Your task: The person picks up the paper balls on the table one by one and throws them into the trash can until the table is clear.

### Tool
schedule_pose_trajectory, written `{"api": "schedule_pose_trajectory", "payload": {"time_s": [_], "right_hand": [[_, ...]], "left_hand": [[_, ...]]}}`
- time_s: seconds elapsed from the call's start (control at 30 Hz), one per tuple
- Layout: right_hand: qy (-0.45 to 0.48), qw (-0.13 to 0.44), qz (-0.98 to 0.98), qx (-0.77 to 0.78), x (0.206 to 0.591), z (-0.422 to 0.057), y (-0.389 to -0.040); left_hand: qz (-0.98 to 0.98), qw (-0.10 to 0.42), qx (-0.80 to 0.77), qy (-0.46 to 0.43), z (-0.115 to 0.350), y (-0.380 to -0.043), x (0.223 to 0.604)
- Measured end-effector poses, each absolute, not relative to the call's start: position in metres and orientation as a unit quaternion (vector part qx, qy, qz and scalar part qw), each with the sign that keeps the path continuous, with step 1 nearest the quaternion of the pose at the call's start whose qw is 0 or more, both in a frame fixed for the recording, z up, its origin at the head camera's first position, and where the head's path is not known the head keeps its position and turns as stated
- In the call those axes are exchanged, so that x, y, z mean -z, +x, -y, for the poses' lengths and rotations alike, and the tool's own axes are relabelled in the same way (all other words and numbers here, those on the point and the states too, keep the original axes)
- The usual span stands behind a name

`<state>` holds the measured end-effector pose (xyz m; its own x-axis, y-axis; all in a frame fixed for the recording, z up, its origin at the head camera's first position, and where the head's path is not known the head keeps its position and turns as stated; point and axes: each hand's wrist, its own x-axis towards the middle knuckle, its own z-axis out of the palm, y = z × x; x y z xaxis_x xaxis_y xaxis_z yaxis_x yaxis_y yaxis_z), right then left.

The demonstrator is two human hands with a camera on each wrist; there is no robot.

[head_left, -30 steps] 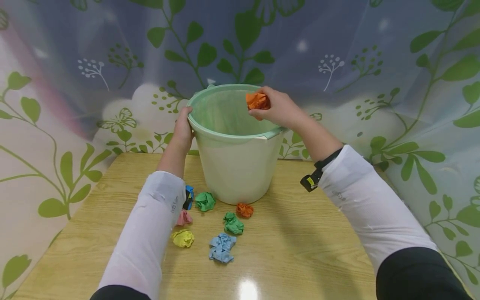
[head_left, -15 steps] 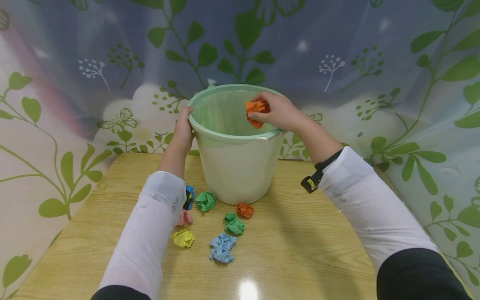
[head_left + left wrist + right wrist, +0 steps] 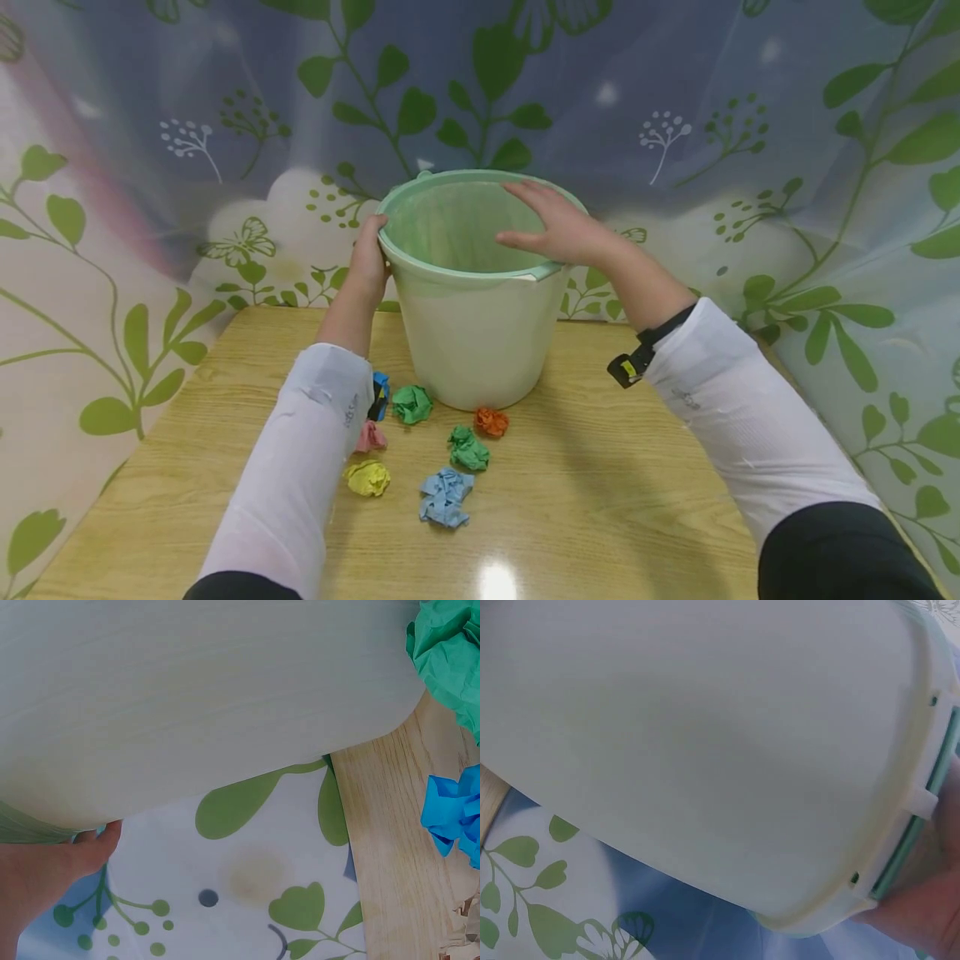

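Note:
A tall whitish bucket with a pale green rim stands on the table. My left hand holds its left rim, thumb at the top edge and fingers against the outer wall; the left wrist view shows those fingers against the side. Over the right part of the bucket's mouth, my right hand is spread with nothing in it. In front of the bucket lie crumpled paper balls: a green one, another green one, an orange-red one and a light blue one. The bucket's bottom is hidden.
Beside my left forearm are a yellow paper ball, a pink one and a blue one, the last two partly covered by the arm in the head view. A leaf-patterned curtain encloses the wooden table.
My right hand held an orange paper ball over the bucket, lowered it slightly and let go. Its fingers have spread and the ball is out of sight. The left hand stays on the rim.

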<state>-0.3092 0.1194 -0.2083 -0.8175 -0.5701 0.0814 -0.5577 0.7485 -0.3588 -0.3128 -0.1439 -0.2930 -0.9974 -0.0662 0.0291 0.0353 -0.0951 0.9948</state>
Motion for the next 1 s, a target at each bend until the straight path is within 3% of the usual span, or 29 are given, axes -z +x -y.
{"api": "schedule_pose_trajectory", "payload": {"time_s": [0.7,1.0], "right_hand": [[-0.303,-0.015,-0.925,0.228,0.206,-0.162,-0.261],[-0.33,-0.055,-0.912,0.236,0.229,-0.174,-0.229]], "left_hand": [[0.677,0.035,0.735,0.015,0.143,-0.311,0.292],[0.679,0.041,0.733,0.011,0.144,-0.313,0.294]]}}
